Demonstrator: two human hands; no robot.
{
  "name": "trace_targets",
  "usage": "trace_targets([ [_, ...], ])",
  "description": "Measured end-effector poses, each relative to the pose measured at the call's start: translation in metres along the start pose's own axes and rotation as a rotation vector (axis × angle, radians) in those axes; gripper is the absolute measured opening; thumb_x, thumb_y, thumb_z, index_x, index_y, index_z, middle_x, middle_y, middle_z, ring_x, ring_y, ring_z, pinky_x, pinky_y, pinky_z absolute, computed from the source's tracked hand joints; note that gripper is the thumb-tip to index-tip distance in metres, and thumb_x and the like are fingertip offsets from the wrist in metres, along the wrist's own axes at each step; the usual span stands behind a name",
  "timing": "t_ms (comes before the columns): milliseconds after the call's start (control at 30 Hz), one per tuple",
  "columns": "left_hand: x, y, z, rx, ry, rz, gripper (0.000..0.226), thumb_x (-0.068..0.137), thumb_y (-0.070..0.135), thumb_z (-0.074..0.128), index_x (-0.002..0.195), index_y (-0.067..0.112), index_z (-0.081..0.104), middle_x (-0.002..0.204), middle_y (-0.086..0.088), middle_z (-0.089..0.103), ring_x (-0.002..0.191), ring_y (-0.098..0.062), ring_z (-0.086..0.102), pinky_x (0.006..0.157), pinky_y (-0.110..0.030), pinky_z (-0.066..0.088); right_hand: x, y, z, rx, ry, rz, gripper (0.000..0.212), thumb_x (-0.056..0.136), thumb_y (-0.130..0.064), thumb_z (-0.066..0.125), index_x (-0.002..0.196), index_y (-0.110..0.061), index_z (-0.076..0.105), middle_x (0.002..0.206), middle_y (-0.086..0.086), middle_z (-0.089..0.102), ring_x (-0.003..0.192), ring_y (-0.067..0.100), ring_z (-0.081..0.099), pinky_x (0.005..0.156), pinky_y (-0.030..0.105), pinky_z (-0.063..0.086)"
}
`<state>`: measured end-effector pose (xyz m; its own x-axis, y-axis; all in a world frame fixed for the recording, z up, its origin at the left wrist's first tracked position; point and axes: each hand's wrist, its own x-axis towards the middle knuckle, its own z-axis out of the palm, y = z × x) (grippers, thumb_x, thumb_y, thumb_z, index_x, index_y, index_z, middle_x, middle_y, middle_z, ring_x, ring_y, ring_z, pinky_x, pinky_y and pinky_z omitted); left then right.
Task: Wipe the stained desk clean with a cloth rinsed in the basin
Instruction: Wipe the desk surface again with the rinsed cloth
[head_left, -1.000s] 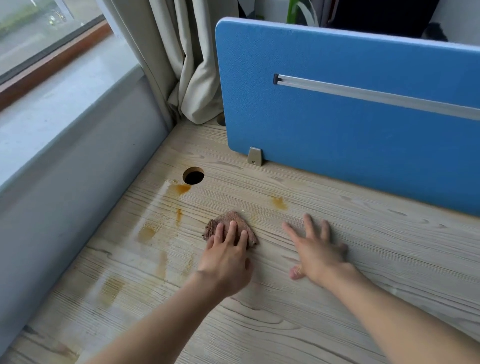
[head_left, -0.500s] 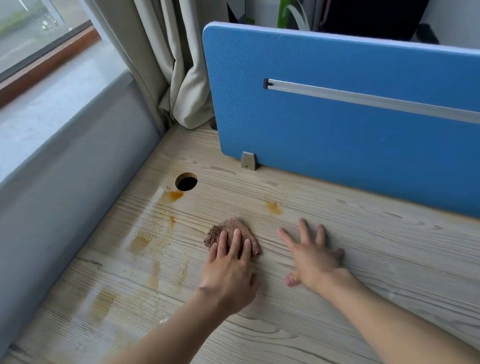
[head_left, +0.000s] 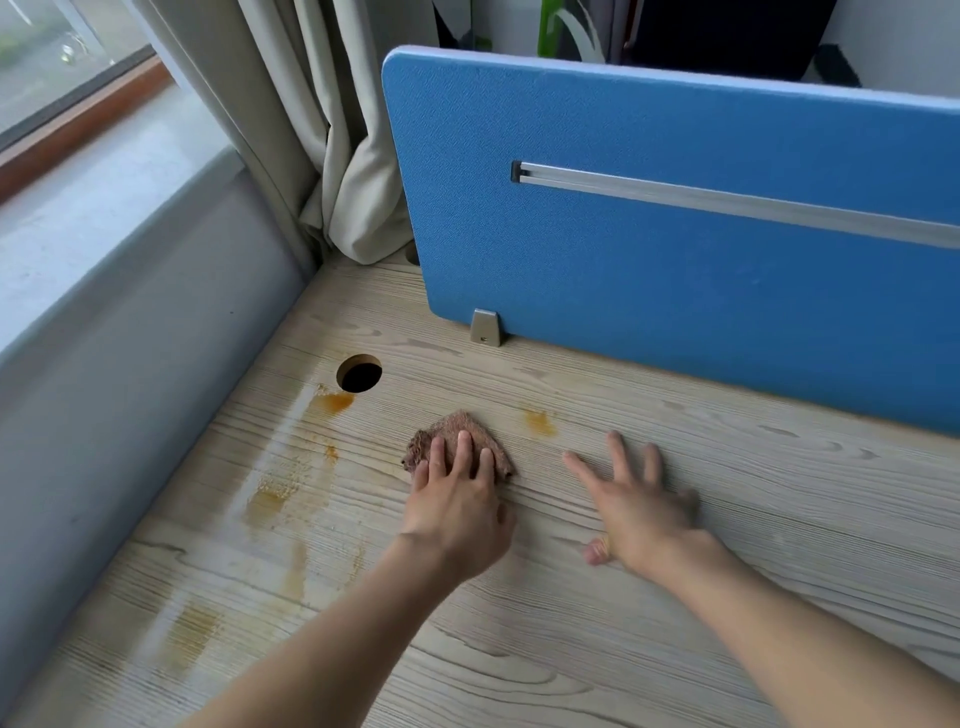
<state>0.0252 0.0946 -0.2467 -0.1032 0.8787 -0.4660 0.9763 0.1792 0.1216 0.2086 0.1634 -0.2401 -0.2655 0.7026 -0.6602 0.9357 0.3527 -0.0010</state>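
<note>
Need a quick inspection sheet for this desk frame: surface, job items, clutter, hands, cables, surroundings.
Surface: pale wooden desk, orange-brown stains left of the cloth, beside the hole, one spot right of the cloth.
Job's things: brown cloth lies on the desk; basin not in view.
Clutter: nothing seen.
Hands: left hand presses the cloth with straight fingers; right hand flat on the desk, fingers spread, holding nothing.
Cables: nothing seen.
Surroundings: blue divider behind, curtain in the corner, window sill at left.

blue divider panel (head_left: 675, 270), beige curtain (head_left: 322, 156), windowsill (head_left: 93, 197)
</note>
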Motion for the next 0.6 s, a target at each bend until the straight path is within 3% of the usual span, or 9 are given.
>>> trace_targets([
  [367, 0.011, 0.006, -0.005, -0.005, 0.019, 0.011, 0.074, 0.097, 0.049, 0.030, 0.160, 0.018, 0.003, 0.167, -0.009, -0.008, 0.152, -0.037, -0.010, 0.124, -0.048, 0.005, 0.001, 0.001, 0.000, -0.005, -0.022, -0.008, 0.110, 0.084, -0.045, 0.076, 0.152, -0.052, -0.010, 0.163, 0.003, -0.027, 0.148, 0.046, -0.014, 0.104, 0.073, 0.029],
  [500, -0.003, 0.016, 0.003, 0.046, -0.013, 0.112, 0.072, 0.097, 0.044, 0.031, 0.159, 0.020, 0.003, 0.167, -0.007, -0.010, 0.152, -0.033, -0.014, 0.125, -0.046, 0.002, 0.001, 0.005, -0.002, -0.008, -0.003, -0.029, 0.111, 0.080, -0.052, 0.077, 0.151, -0.052, -0.008, 0.164, 0.002, -0.022, 0.148, 0.045, -0.009, 0.104, 0.072, 0.031],
  [600, 0.013, 0.011, -0.006, 0.003, 0.000, 0.060, 0.070, 0.098, 0.043, 0.032, 0.159, 0.023, 0.005, 0.167, -0.006, -0.009, 0.152, -0.033, -0.012, 0.125, -0.045, 0.004, 0.003, 0.019, -0.008, 0.052, 0.004, -0.006, 0.118, 0.075, -0.051, 0.081, 0.151, -0.052, -0.009, 0.163, -0.001, -0.024, 0.149, 0.043, -0.011, 0.107, 0.073, 0.025],
])
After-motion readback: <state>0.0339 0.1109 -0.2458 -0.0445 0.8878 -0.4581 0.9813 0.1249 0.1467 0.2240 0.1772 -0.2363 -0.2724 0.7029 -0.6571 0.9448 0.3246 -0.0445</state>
